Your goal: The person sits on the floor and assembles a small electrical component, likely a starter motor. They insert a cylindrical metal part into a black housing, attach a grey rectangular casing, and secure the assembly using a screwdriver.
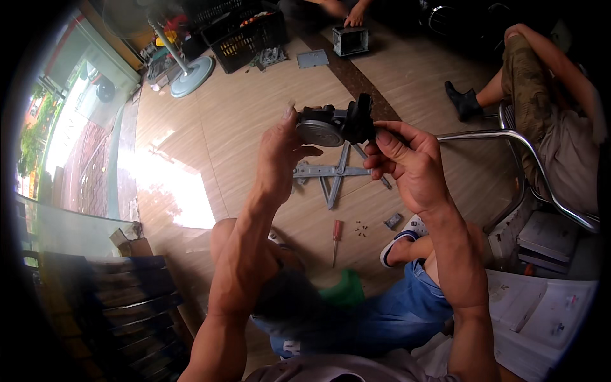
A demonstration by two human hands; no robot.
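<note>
Up in front of me I hold a black mechanical part with a round silver-grey disc [320, 134] on its near side. My left hand [278, 143] grips its left end, thumb on top. The fingers of my right hand [407, 159] close round the black block at its right end. Below it on the floor lies a grey metal scissor-like linkage [318, 171] with crossed arms. Nearer my feet are a red-handled screwdriver [337, 232], several small screws [361, 228] and a small grey block [393, 221].
A co-worker's hand [354, 18] touches a grey metal box [351, 41] at the back, near a flat grey plate [312, 59]. Black crates [245, 41] and a fan base [192, 76] stand back left. Another person sits at right on a chrome-framed chair [503, 134].
</note>
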